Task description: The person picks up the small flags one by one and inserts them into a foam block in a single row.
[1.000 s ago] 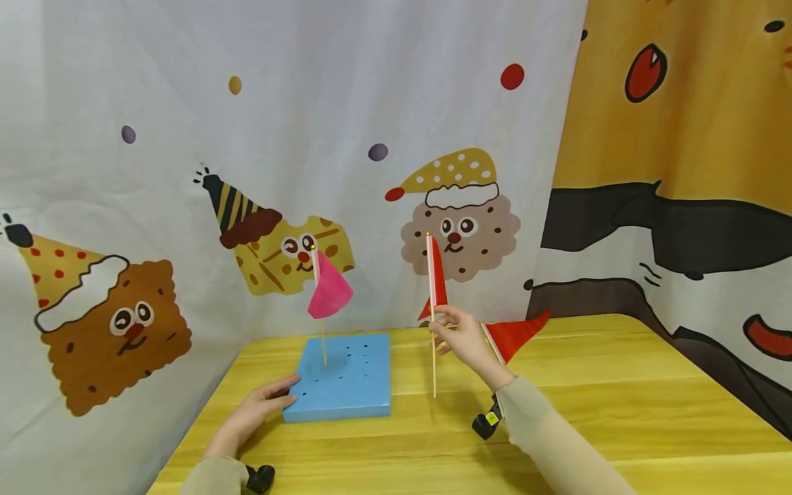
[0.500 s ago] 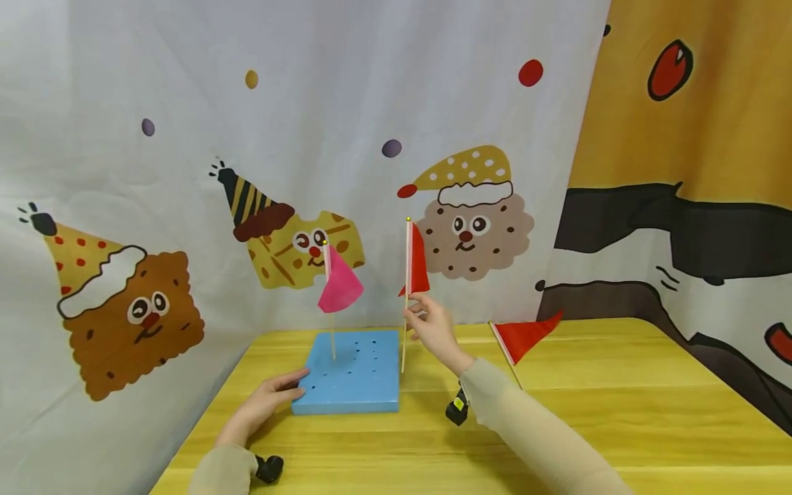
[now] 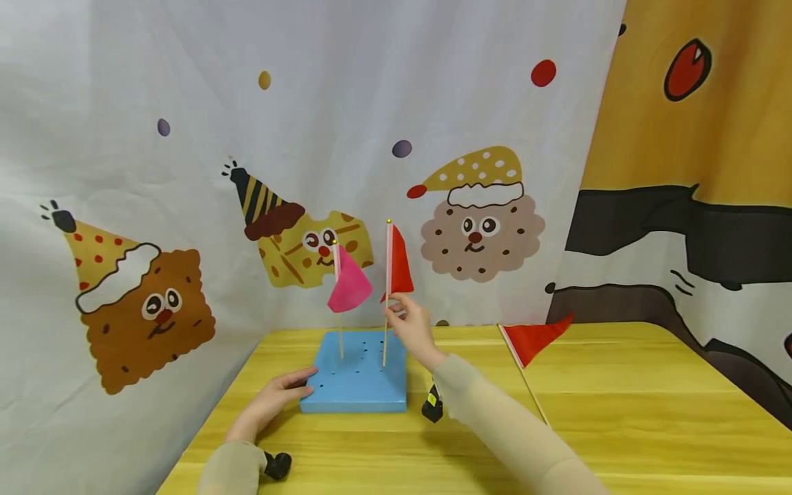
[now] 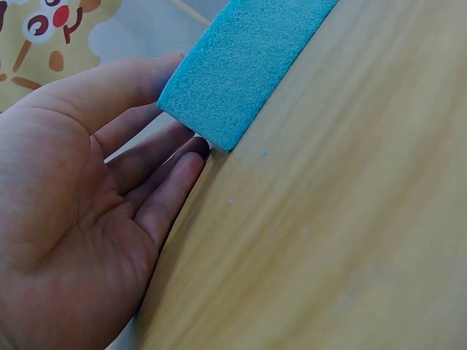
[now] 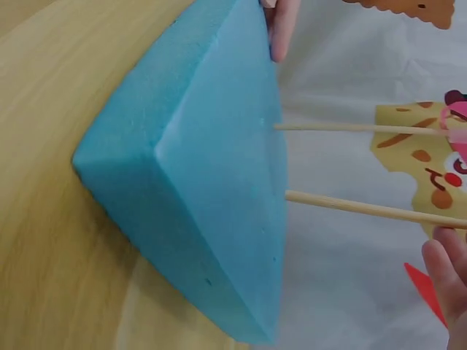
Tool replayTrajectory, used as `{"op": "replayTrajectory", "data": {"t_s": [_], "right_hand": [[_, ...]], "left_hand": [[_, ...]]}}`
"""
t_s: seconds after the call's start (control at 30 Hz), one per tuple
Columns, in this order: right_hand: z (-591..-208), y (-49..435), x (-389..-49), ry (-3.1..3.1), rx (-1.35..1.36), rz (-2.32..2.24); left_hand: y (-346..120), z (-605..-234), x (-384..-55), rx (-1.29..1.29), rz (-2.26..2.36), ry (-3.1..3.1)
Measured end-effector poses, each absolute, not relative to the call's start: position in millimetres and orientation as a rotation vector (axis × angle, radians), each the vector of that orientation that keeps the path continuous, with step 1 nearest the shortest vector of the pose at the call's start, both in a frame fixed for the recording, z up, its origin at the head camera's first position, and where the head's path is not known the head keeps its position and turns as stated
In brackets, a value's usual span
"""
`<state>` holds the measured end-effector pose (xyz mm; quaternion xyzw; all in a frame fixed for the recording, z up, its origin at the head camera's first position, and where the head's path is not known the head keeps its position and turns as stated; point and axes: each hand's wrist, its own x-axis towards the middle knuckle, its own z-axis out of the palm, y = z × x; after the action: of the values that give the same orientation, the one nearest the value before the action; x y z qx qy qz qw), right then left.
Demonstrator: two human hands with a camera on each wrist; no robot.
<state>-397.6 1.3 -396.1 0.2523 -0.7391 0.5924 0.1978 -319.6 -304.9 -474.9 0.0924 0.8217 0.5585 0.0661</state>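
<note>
A blue foam block (image 3: 353, 393) pricked with several small holes lies on the table. My left hand (image 3: 277, 400) rests at its left side; in the left wrist view the fingers (image 4: 139, 80) reach along the block's edge, thumb apart from them. A pink flag (image 3: 349, 285) on a thin stick stands upright in the block. My right hand (image 3: 413, 331) pinches the wooden stick (image 5: 357, 208) of a red triangular flag (image 3: 399, 265), held upright over the block's right part. The stick's lower tip meets the block's top close to the holes in the head view.
Another red flag (image 3: 535, 342) lies on the table to the right, its stick passing under my right forearm. Behind the wooden table (image 3: 619, 392) hangs a white curtain (image 3: 346, 82) printed with cartoon biscuits.
My right hand has carried the red flag leftward, from beside the block to over it. The left hand stays at the block's side. The head view has turned slightly left.
</note>
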Motion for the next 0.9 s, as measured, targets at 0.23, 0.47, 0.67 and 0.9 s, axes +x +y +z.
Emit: {"op": "replayTrajectory", "data": {"t_s": [0.23, 0.47, 0.67, 0.9], "right_hand": [[-403.0, -14.3, -398.8, -2.085, 0.773, 1.624], [-404.3, -29.3, -404.6, -2.121, 0.818, 1.530], [-403.7, -38.6, -407.4, -2.131, 0.821, 1.508], [-402.1, -45.9, -411.6, -2.161, 0.781, 1.492]], "left_hand": [[-304.2, -472.7, -319.9, 0.321, 1.686, 2.464], [-305.4, -474.2, -320.5, 0.334, 1.688, 2.450], [-305.4, -477.3, -322.7, 0.323, 1.706, 2.448], [-304.5, -477.5, -321.9, 0.326, 1.696, 2.472]]}}
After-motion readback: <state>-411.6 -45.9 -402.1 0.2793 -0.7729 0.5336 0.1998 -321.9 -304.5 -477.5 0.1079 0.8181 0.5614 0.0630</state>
